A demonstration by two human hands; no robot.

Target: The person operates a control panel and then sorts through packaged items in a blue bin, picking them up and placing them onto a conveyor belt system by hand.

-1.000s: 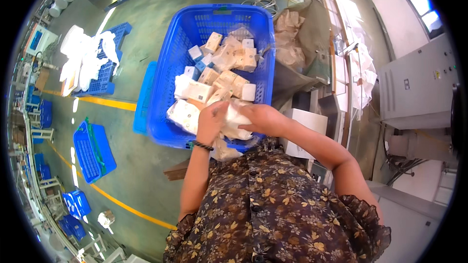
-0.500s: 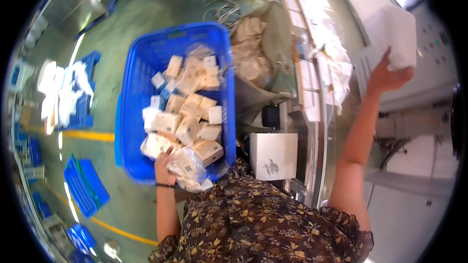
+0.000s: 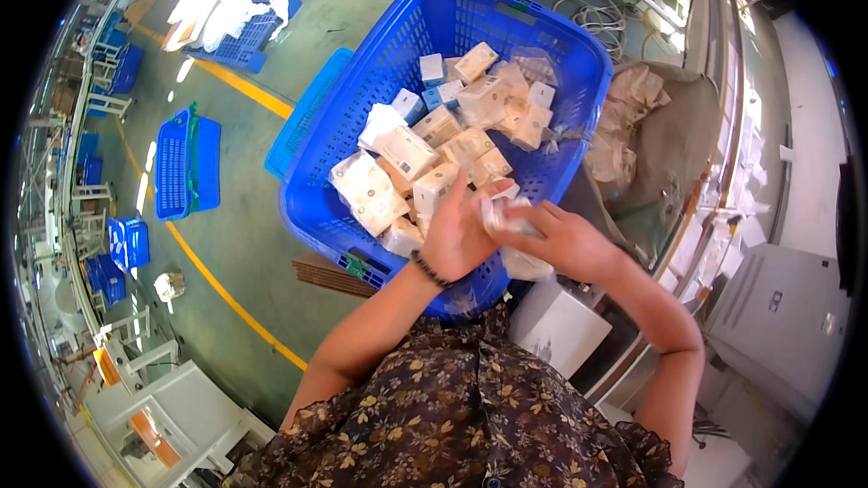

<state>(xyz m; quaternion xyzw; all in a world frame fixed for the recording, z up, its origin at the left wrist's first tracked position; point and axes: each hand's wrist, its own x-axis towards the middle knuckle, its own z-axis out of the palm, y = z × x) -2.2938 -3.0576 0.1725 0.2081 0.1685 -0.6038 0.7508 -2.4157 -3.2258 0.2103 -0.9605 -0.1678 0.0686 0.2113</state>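
Observation:
My left hand (image 3: 459, 233), with a dark beaded bracelet at the wrist, and my right hand (image 3: 568, 242) meet above the near end of a blue plastic basket (image 3: 303, 208). Between them is a crumpled piece of clear, whitish plastic wrap (image 3: 503, 213). Fingers of both hands close on it; whether anything is inside cannot be made out. Under the right hand shows a white, soft-looking piece (image 3: 526, 265), partly hidden. Beyond the hands, the basket holds a heap of small cream packs (image 3: 405, 152), some in clear film, and a few blue-and-white ones (image 3: 442, 94).
A white box (image 3: 561, 325) stands close to my right, beside a long metal-edged conveyor (image 3: 692, 217). A grey-green sack with crumpled film (image 3: 669, 131) hangs right of the basket. Flattened cardboard (image 3: 333, 276) lies left below it. Another blue basket (image 3: 188, 163) stands on the green floor.
My right hand has come in from the far right to meet the left; the white block it held is no longer in it. The view has turned, and the left hand has lifted the wrapping off the heap.

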